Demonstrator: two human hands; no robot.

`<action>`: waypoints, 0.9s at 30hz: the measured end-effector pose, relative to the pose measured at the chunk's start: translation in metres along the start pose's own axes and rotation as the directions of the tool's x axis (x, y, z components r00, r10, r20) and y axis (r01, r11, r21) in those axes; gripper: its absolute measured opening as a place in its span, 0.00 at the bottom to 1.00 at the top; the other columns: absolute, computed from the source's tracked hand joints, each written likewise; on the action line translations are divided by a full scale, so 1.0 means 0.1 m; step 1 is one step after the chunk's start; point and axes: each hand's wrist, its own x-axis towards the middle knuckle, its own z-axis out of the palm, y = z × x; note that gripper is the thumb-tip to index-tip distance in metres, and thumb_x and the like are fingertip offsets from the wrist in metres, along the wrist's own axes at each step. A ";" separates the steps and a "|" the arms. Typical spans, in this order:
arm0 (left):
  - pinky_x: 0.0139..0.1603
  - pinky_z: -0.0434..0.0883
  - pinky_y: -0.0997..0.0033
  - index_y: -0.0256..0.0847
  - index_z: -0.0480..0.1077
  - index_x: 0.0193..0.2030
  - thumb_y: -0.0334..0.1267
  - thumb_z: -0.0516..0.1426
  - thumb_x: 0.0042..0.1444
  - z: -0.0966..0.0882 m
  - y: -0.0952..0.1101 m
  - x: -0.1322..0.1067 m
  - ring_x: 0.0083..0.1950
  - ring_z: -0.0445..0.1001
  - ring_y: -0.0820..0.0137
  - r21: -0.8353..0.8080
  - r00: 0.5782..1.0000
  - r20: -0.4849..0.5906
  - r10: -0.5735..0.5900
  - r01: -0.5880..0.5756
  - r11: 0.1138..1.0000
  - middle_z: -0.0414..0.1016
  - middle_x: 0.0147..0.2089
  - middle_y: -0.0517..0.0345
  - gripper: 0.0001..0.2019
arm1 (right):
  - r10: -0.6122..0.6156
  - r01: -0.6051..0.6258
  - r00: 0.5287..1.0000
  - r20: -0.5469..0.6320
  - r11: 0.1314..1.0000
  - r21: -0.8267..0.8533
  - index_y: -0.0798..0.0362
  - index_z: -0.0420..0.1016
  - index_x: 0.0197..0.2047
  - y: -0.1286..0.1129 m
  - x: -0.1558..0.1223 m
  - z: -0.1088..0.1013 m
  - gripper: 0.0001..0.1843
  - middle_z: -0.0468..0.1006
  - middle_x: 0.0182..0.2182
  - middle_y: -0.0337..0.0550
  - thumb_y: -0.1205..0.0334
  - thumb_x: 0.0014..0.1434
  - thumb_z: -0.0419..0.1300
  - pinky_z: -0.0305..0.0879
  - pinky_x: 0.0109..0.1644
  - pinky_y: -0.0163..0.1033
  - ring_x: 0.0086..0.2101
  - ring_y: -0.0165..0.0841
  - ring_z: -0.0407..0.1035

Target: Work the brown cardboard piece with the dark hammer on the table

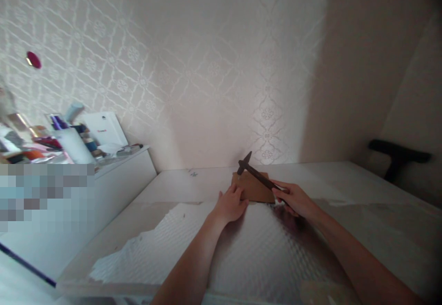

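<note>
A hammer [261, 177] with a wooden handle and dark metal head is in my right hand [293, 200], whose fingers are wrapped around the handle. Its head hangs over the far left part of a brown cardboard piece [257, 190]. My left hand [232, 203] grips the cardboard's left side, fingers on top and thumb by the near edge. A tiny pale spot shows on the cardboard under the hammer head; I cannot make out what it is. Beneath lies a silvery quilted foil sheet [255, 245] with a ragged left edge.
On the left, a white cabinet [127, 180] carries a cluttered heap of bottles and a white box [105, 130]. A patterned wall [207, 88] rises behind the white surface [321, 180]. At the right stands a black T-shaped armrest [397, 152].
</note>
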 end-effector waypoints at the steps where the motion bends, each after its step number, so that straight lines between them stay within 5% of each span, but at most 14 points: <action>1: 0.61 0.52 0.42 0.42 0.53 0.62 0.48 0.42 0.60 0.00 0.00 0.00 0.64 0.55 0.55 0.004 1.000 0.003 0.000 0.000 1.000 0.50 0.67 0.48 0.25 | -0.002 0.002 1.000 -0.004 1.000 0.000 0.52 0.63 0.61 0.00 0.00 0.00 0.28 0.64 0.19 0.32 0.58 0.57 0.53 0.46 0.10 0.27 0.10 0.21 0.50; 27: 0.61 0.52 0.42 0.42 0.53 0.62 0.48 0.42 0.61 0.01 -0.02 0.01 0.65 0.54 0.57 0.007 1.000 0.006 0.004 -0.004 1.000 0.51 0.67 0.47 0.24 | 0.060 -0.060 0.998 0.003 0.997 0.037 0.53 0.61 0.62 0.02 0.01 -0.01 0.29 0.65 0.17 0.32 0.58 0.57 0.55 0.46 0.09 0.26 0.10 0.20 0.51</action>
